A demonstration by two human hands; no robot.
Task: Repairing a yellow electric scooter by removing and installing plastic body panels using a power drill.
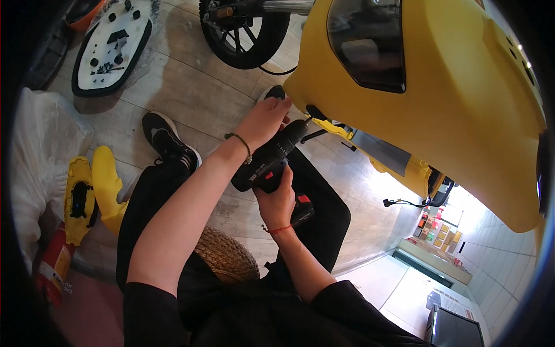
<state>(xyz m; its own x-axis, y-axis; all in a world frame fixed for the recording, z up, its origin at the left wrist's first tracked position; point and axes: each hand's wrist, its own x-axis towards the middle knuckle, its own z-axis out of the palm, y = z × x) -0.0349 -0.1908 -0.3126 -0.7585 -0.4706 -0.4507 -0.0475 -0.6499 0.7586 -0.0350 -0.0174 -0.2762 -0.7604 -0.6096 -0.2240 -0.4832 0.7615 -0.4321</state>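
Note:
My right hand (276, 199) is wrapped round the grip of a black cordless drill (266, 165), whose battery base shows below the hand. The drill's tip meets the lower edge of a large yellow vehicle body shell (445, 98), by a small dark fitting (315, 111). My left hand (265, 122) reaches over the drill's front end, its fingers bent in at the shell's corner. What those fingers pinch, if anything, is hidden. A dark glossy window panel (370, 46) sits in the shell. Under it run a yellow frame part and a grey panel (381, 151).
A black spoked wheel (245, 34) stands beyond my hands. On the floor at far left lies a white, black-rimmed panel (115, 46) with screws and small black parts. Yellow covers (107, 179) and a red fire extinguisher (55, 263) are at left. A loose cable (404, 202) hangs right.

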